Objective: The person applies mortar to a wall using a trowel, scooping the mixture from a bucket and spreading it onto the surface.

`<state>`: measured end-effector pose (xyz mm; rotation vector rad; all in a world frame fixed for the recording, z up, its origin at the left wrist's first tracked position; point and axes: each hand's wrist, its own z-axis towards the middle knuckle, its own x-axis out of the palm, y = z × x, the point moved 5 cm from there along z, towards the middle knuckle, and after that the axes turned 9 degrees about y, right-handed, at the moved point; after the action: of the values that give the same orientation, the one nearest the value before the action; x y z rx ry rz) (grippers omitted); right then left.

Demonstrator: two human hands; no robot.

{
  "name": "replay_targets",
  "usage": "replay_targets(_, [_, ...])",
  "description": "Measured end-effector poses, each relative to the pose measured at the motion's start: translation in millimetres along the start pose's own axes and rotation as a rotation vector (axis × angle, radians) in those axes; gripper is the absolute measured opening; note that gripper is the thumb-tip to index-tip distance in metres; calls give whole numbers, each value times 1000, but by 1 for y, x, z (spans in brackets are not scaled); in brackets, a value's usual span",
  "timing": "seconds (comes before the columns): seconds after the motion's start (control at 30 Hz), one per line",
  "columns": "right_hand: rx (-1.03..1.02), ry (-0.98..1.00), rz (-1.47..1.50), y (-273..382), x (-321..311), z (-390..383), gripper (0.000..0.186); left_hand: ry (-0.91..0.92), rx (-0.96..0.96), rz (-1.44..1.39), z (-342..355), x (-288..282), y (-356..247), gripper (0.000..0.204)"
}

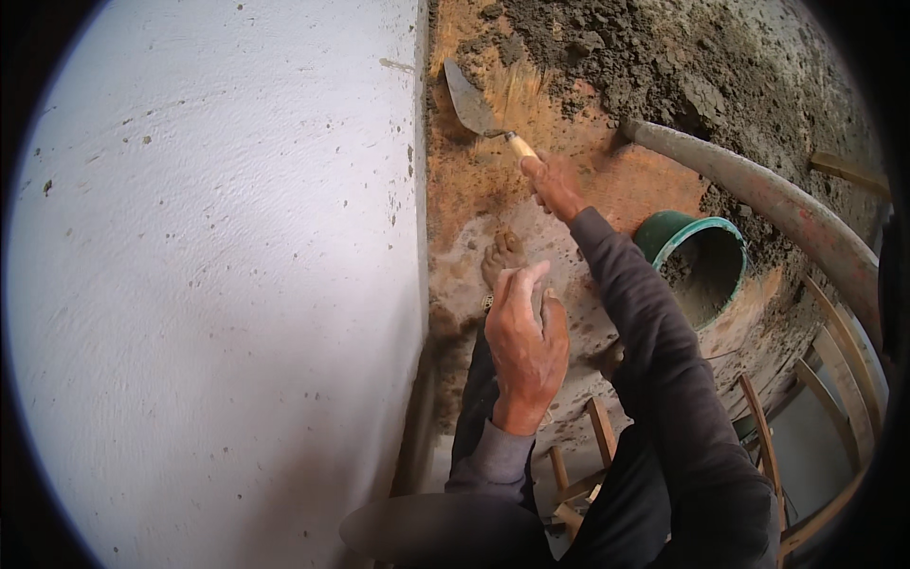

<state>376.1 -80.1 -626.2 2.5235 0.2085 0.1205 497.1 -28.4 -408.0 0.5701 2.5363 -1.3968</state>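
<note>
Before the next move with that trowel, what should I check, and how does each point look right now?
1. Right hand holding the trowel by its wooden handle: ok.
2. Left hand free: ok, nothing visible in it.
3. Trowel blade loaded: not ok, no heap shows on it.
4. Blade touching the surface beneath: cannot tell.
5. Green bucket holding some grey mix: ok.
6. Right sleeve clear of the bucket: cannot tell, they overlap in this view.
</note>
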Motion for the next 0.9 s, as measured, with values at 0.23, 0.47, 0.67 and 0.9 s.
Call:
replay_targets(0.23, [-186,-247,268,15,-82,0,27,18,-11,-34,-2,7,-4,26])
replay_targets(0.47, [-74,-176,245,3,-2,-17,26,1,-25,-48,-4,7,-2,26])
replay_targets(0.67, [-154,-225,-618,17,-19,54,41,18,-13,-20,-3,15,-3,26])
replay_targets(0.9, [-186,-300,286,63,-87,52,27,0,-21,-20,-2,6,-4,27])
